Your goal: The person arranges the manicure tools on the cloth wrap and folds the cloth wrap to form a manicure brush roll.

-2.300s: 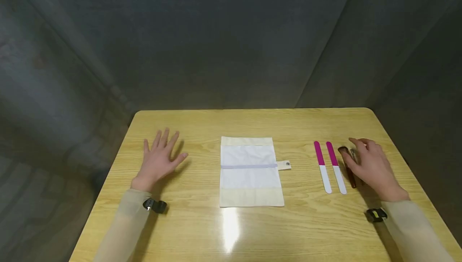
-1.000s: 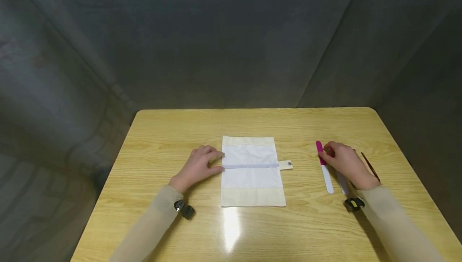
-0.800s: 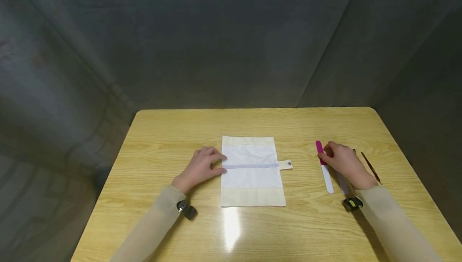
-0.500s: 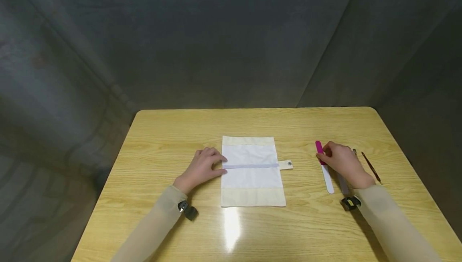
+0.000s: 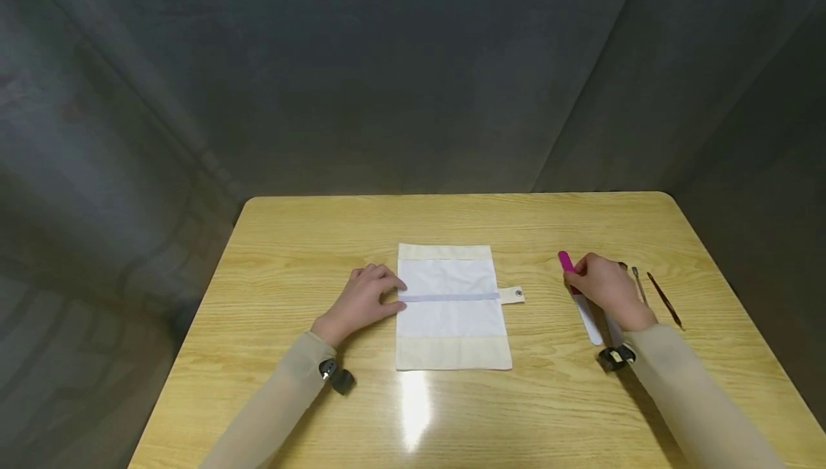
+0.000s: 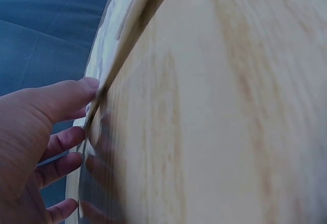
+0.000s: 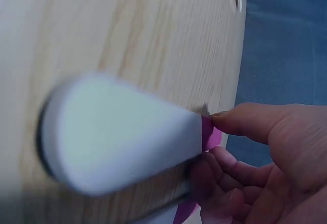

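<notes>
At the bottom of the frame, two cream sleeves [image 5: 703, 401] reach in over the bench [image 5: 516, 411], its glossy, wood-grained top catching a bright glare. Toward centre-left, the left hand [image 5: 361, 304] has a relaxed, fairly wide grip, thumb and fingertips touching the left edge of a flat cloth case [image 5: 452, 318], probably to steady it. The case is soft woven fabric, white between cream bands, crossed by a lilac strip; a snap tab [image 5: 513, 295] sticks out on its right.

At right, the right hand [image 5: 609, 288] keeps a narrow grip, pinching a nail file [image 5: 587, 318] by its magenta half, perhaps because that leaves the white half free. Whether the round-ended, flat file is clear of the wood cannot be told. A matching file [image 7: 184, 212] lies beneath the hand. Farther right lie a slim metal tool [image 5: 639, 284] and a thin, dark, pointed one [image 5: 665, 300]. Behind everything hangs a dark grey curtain [image 5: 400, 74].
</notes>
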A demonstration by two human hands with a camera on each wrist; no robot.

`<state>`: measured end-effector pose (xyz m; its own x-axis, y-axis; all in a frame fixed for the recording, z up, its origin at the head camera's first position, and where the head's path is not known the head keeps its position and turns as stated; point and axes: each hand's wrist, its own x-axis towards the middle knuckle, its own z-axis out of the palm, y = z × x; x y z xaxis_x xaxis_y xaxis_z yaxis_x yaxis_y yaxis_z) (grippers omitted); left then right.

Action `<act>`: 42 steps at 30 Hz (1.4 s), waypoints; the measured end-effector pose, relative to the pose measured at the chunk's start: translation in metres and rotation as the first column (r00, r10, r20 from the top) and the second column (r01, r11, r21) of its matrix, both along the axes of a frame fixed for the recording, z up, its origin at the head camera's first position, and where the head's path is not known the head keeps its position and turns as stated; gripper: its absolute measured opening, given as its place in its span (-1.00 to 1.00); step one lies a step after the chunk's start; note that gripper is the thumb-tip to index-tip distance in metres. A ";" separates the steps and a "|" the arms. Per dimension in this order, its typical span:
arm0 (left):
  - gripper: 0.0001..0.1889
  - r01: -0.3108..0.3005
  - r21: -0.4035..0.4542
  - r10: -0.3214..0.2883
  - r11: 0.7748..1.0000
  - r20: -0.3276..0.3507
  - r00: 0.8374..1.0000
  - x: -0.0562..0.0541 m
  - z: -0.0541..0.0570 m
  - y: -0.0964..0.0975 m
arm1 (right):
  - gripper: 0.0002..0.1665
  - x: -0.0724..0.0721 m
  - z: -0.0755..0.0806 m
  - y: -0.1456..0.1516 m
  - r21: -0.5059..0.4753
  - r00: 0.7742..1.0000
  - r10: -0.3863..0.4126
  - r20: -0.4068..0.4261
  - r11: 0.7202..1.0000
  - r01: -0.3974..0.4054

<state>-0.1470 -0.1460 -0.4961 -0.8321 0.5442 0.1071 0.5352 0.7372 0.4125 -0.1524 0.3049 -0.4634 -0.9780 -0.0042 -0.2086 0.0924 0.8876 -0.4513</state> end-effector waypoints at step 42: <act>-0.85 0.004 0.042 -0.005 0.999 0.019 1.000 -0.006 0.000 0.006 | -0.71 -0.038 0.036 -0.069 -0.327 0.982 0.131 -0.136 0.930 -0.169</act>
<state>-0.1525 -0.1397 -0.4958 -0.8318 0.5433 0.1140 0.5301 0.7164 0.4537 -0.1908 0.2360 -0.4270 -0.9771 -0.2039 -0.0604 -0.0975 0.6821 -0.7247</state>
